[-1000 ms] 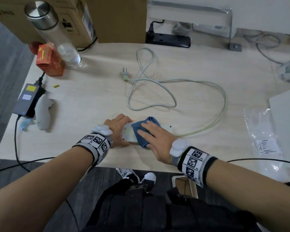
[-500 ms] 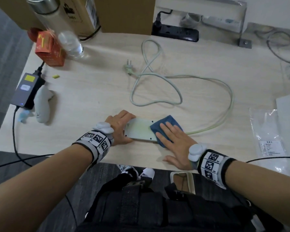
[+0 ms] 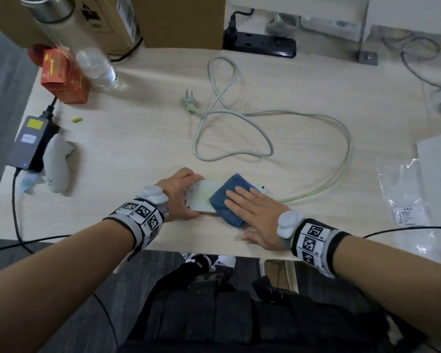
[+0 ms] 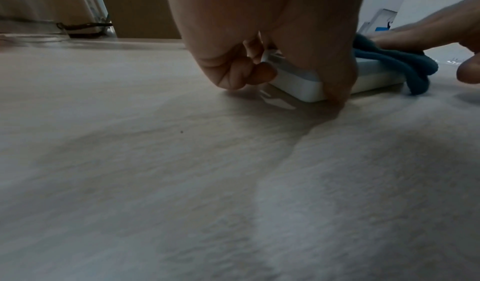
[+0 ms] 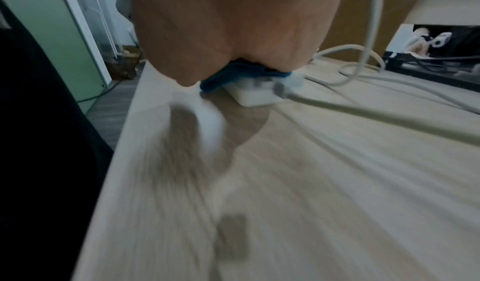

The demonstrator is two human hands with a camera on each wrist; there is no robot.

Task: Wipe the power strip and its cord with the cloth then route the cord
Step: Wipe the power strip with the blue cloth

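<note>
A white power strip (image 3: pixel 201 197) lies flat near the table's front edge. My left hand (image 3: pixel 181 193) grips its left end, thumb on the near side and fingers curled round the far corner (image 4: pixel 259 74). A folded blue cloth (image 3: pixel 229 200) covers the strip's right part, and my right hand (image 3: pixel 255 212) presses flat on it with straight fingers. The pale cord (image 3: pixel 316 154) leaves the strip's right end (image 5: pixel 283 90), loops across the table and ends in a plug (image 3: pixel 189 103). In the right wrist view the cloth (image 5: pixel 233 74) is bunched under my palm.
A black power strip (image 3: pixel 262 44) lies at the back by cardboard boxes (image 3: pixel 178 21). A clear bottle (image 3: pixel 87 54) and a red carton (image 3: pixel 61 77) stand at the back left. A black power adapter (image 3: pixel 31 141) and a white handle-shaped device (image 3: pixel 57 169) lie left. A plastic bag (image 3: pixel 407 200) lies right.
My right hand slid the cloth from the strip's left part to its right end, then back a little toward the middle. My left hand kept its grip on the left end.
</note>
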